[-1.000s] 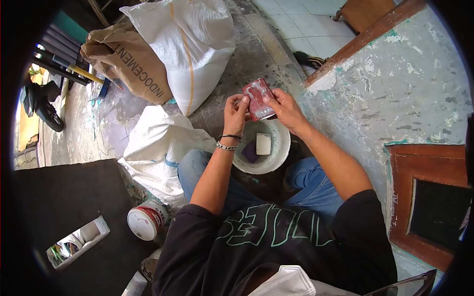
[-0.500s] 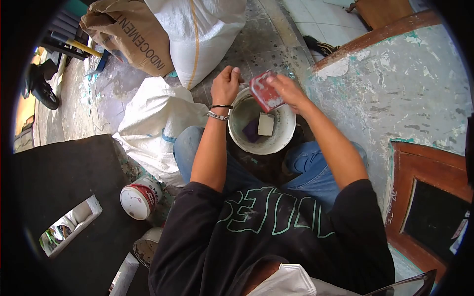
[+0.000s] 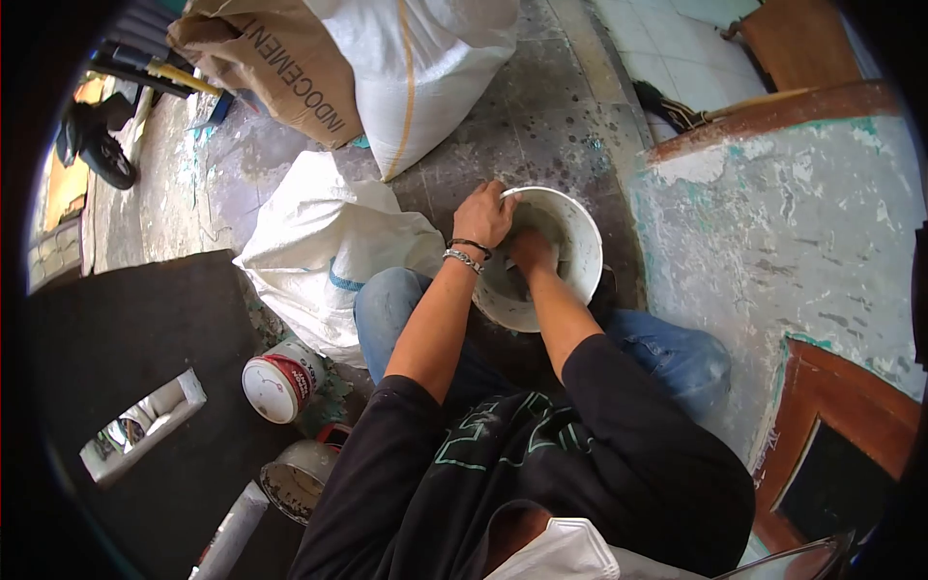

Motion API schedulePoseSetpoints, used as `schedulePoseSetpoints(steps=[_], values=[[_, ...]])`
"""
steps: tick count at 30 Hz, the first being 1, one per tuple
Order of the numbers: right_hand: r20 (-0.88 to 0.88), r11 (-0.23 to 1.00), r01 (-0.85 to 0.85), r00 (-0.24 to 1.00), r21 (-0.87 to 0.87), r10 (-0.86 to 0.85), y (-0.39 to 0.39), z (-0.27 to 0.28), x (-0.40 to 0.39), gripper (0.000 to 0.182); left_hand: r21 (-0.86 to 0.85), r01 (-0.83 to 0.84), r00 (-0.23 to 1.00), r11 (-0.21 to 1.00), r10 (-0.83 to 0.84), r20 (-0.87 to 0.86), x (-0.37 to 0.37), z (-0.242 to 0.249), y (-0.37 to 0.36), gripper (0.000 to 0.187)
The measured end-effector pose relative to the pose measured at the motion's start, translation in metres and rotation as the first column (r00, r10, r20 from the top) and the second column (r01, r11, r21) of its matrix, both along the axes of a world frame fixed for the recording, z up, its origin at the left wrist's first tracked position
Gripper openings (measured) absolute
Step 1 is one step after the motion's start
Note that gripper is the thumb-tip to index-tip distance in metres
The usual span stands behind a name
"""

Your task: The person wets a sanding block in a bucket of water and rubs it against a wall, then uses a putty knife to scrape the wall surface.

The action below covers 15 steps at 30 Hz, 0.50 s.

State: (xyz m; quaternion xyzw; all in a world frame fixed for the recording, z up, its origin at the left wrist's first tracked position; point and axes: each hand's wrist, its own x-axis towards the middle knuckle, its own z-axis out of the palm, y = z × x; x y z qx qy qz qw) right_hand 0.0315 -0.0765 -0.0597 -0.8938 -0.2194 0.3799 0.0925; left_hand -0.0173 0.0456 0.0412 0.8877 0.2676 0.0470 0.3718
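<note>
A white bucket (image 3: 592, 259) with a grimy inside stands between my knees. My left hand (image 3: 485, 215) is closed over its rim on the upper left side. Down inside the bucket is my right hand (image 3: 533, 252), its fingers hidden from view. Beside those fingers shows part of a pale piece, too covered to make out fully. Whether my right hand grips anything cannot be seen.
Left of the bucket lies a crumpled white sack (image 3: 324, 227). Beyond stand a full white sack (image 3: 425, 77) and a brown cement bag (image 3: 280, 72). A paint can (image 3: 280, 385) and a dirty pot (image 3: 298, 474) sit at lower left. A peeling grey wall (image 3: 764, 222) borders the right.
My right hand has gone from above the bucket, where it held a red, white-smeared block, down inside it. The block is out of sight. My left hand has taken hold of the rim.
</note>
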Motion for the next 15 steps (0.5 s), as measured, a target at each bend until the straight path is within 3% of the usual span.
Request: schedulePoseSetpoints(steps=[1,2,3,4,6,7,9,10,12,13,15], values=[[-0.005,1.000,0.018,1.000,-0.002,-0.018,-0.003,-0.017,-0.009,0.033,-0.003,0.010,1.000,1.000,-0.010,0.010,-0.002,-0.001,0.000,0.039],[0.117,0.964,-0.267,0.957,-0.016,0.267,0.005,-0.033,-0.014,0.030,-0.002,0.011,0.999,1.000,-0.011,0.034,0.003,-0.002,0.003,0.040],[0.222,0.845,-0.530,0.818,-0.070,0.531,0.008,-0.040,-0.015,0.028,-0.003,0.015,0.999,1.000,-0.015,0.040,0.006,-0.001,0.004,0.040],[0.221,0.846,-0.528,0.819,-0.072,0.529,0.002,-0.045,-0.009,0.028,-0.019,0.013,1.000,1.000,-0.013,0.020,0.006,0.000,0.004,0.040],[0.083,0.969,-0.163,0.985,0.184,0.150,-0.006,-0.051,0.007,0.026,-0.028,0.007,1.000,1.000,-0.007,0.000,0.005,0.002,0.005,0.040],[0.082,0.969,-0.161,0.986,0.188,0.147,-0.003,-0.055,-0.001,0.026,-0.017,0.003,1.000,1.000,-0.003,0.000,0.005,0.003,0.005,0.040],[0.348,0.942,-0.333,0.889,0.048,0.297,0.004,-0.060,-0.023,0.030,-0.010,0.008,1.000,1.000,-0.008,0.004,0.006,0.004,0.006,0.041],[0.347,0.943,-0.330,0.889,0.040,0.297,0.005,-0.046,-0.017,0.030,-0.014,0.002,1.000,1.000,-0.002,0.006,0.006,0.002,0.007,0.041],[-0.066,0.870,-0.482,0.876,-0.104,0.478,0.013,0.011,0.002,0.035,-0.029,-0.002,1.000,1.000,0.003,0.011,0.004,-0.001,0.004,0.042],[-0.054,0.864,-0.490,0.872,-0.112,0.487,0.010,0.028,0.009,0.035,-0.014,-0.003,1.000,1.000,0.003,-0.006,0.005,-0.003,0.005,0.044],[-0.082,0.963,-0.240,0.969,-0.118,0.232,-0.008,0.056,0.019,0.041,-0.040,-0.014,0.997,0.999,0.011,-0.083,0.007,0.002,0.008,0.050]])
